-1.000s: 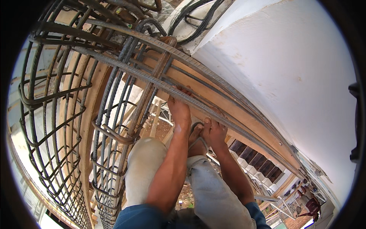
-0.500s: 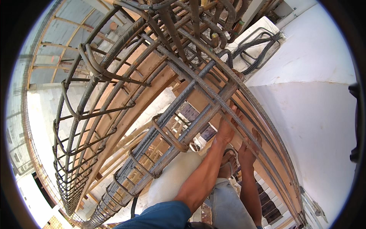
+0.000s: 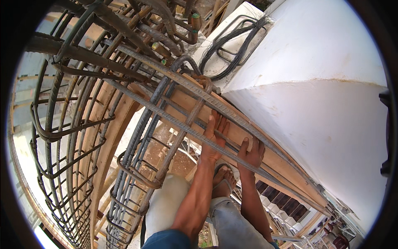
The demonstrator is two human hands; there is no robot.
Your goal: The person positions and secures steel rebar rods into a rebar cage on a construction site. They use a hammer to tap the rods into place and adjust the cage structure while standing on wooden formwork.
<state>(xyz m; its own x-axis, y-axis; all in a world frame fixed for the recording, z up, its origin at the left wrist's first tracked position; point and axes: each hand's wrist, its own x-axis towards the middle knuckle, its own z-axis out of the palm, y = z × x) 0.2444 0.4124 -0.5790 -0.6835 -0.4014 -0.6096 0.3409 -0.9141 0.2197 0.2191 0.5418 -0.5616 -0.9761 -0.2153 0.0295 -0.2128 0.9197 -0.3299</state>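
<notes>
Both my hands reach between long ribbed steel rebars beside a wooden board. My left hand (image 3: 214,139) has its fingers stretched out and its thumb apart, with the near rebar (image 3: 182,128) crossing it. To its right, my right hand (image 3: 252,154) lies against the wooden formwork board (image 3: 236,128), fingers extended and slightly bent. That same near rebar crosses close to the right wrist. Another rebar (image 3: 232,110) runs along the board's far side. Whether the fingertips touch the thin bars between is hard to see.
A tied rebar cage (image 3: 74,137) curves along the left; a second cage (image 3: 137,174) stands close to my legs. Thick bent bar ends (image 3: 166,25) crowd the top. A coil of black tie wire (image 3: 236,45) lies by the white wall (image 3: 306,112). My sandalled foot (image 3: 224,182) is below.
The view has shifted right and nearer the board, so the cages and wire coil appear further left. My hands remain among the rebars, with the right hand now nearer the left.
</notes>
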